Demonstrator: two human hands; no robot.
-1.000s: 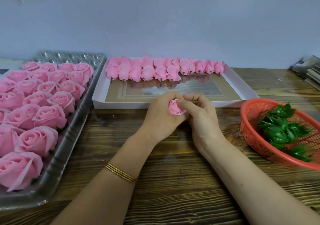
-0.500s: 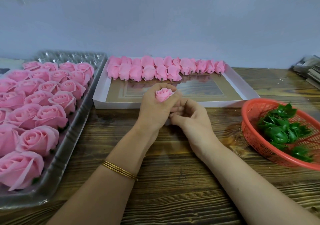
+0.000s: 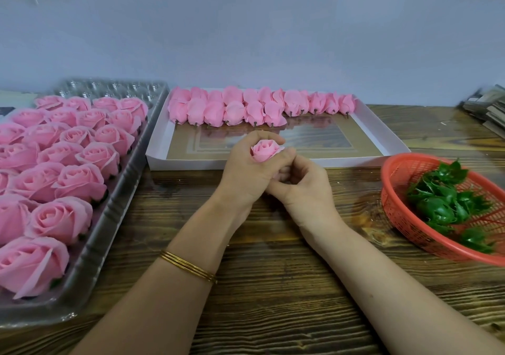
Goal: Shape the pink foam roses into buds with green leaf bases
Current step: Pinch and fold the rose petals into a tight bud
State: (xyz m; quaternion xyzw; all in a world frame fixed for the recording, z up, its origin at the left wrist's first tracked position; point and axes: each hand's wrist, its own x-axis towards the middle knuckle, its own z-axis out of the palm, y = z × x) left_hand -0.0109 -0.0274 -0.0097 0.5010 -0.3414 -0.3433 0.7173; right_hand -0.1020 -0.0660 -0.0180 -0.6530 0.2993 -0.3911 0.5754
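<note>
Wood-grain tabletop (image 3: 273, 286) fills the near ground, both forearms reaching out over it to meet at the middle. The left hand (image 3: 246, 174) is curled round one rose (image 3: 265, 151), closing its petals into a bud. The bud stands upright, with its open tip clear of the fist and turned up toward the camera, and its base is hidden inside the fingers. The right hand (image 3: 306, 190) lies just beside and a little below, its fingers curled in against the underside of the left. Whether it pinches the rose's base or holds nothing I cannot tell.

To the right, apart from both hands, an orange basket (image 3: 393, 199) holds the green leaf bases (image 3: 437, 207). The right hand is the nearer one, so I judge the reach for a base falls to it while the left keeps the bud upright. On the left a tray (image 3: 109, 218) holds open roses (image 3: 79, 179). Beyond the hands a white box (image 3: 191, 164) holds rows of finished buds (image 3: 232, 111) along its far wall.
</note>
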